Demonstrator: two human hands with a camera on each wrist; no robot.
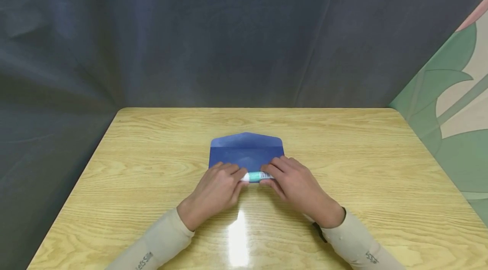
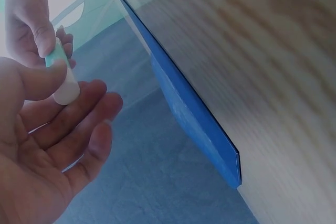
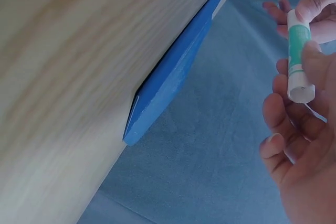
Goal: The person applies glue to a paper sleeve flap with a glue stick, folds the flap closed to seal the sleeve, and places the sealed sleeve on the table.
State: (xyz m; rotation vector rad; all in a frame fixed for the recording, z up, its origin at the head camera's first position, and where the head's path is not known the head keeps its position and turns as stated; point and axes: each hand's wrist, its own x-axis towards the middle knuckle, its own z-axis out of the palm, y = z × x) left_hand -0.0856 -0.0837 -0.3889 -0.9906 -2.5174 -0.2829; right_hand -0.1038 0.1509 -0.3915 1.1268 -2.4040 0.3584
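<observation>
A white and green glue stick is held level between the two hands, above the near edge of a blue envelope. The left hand pinches its white end between thumb and fingers. At the other end, the right hand pinches the glue stick the same way. In the right wrist view the glue stick shows a green label and white ends. The envelope lies on the table with its flap unfolded away from the person; both wrist views show the flap tilting up off the surface.
The wood-grain table stretches out on all sides of the envelope. A dark cloth hangs behind it and along its left side. On the right is a wall panel with a green leaf pattern.
</observation>
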